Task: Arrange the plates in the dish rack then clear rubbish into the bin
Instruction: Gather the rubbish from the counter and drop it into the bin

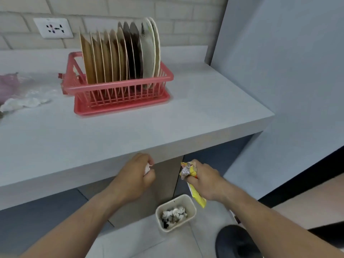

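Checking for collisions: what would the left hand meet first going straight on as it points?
Probably the counter at its front edge, just beyond the left hand gripping paper; depth unclear.

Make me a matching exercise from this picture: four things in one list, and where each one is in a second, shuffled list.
Things
1. plates
2. yellow wrapper
3. bin
4. crumpled white paper

Places
a. on the floor, below the counter edge
b. gripped in the right hand
c. standing on edge in the pink dish rack
d. gripped in the left hand

Pairs: 1-c, 2-b, 3-a, 4-d
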The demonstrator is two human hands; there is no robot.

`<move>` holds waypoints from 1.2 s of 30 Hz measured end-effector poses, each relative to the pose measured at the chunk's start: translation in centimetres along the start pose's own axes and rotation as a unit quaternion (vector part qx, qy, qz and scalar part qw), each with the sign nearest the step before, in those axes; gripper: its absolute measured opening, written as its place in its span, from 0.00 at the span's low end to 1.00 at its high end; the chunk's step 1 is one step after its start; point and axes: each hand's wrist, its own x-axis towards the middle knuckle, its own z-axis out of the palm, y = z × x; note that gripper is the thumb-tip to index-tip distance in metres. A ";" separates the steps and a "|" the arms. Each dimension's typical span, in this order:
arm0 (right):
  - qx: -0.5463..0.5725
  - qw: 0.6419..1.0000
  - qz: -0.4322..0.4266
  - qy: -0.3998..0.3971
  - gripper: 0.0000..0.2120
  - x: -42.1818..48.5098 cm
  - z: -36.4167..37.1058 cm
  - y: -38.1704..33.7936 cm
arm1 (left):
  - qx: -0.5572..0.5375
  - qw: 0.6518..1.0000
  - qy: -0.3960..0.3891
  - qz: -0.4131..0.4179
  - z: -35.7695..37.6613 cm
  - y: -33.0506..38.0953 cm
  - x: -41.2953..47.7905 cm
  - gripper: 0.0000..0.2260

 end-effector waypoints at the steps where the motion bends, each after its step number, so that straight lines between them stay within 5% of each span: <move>1: 0.005 1.000 0.005 0.008 0.07 -0.2 0.4 0.6 | -0.010 1.000 -0.016 -0.011 1.1 -0.2 -0.2 0.07; 9: 0.069 0.993 0.095 0.024 0.10 -0.3 7.7 7.7 | -0.046 0.978 -0.186 -0.085 12.5 -4.2 -1.8 0.13; 12: 0.128 0.979 0.153 0.037 0.03 0.4 11.6 11.2 | -0.028 0.968 -0.219 -0.120 17.7 -7.1 -2.1 0.15; 17: 0.179 0.962 0.204 0.020 0.07 2.6 19.5 18.5 | 0.007 0.953 -0.260 -0.155 29.0 -12.9 -2.0 0.21; 27: 0.105 0.988 0.106 -0.048 0.09 6.8 32.8 30.9 | 0.137 0.910 -0.376 -0.111 51.6 -25.9 1.9 0.27; 32: 0.026 0.999 0.006 -0.038 0.18 11.0 35.8 33.7 | 0.154 0.899 -0.388 -0.130 57.6 -31.0 2.4 0.33; 36: -0.031 0.997 -0.049 -0.055 0.22 15.0 37.7 33.3 | 0.148 0.923 -0.338 -0.112 56.0 -31.2 2.0 0.30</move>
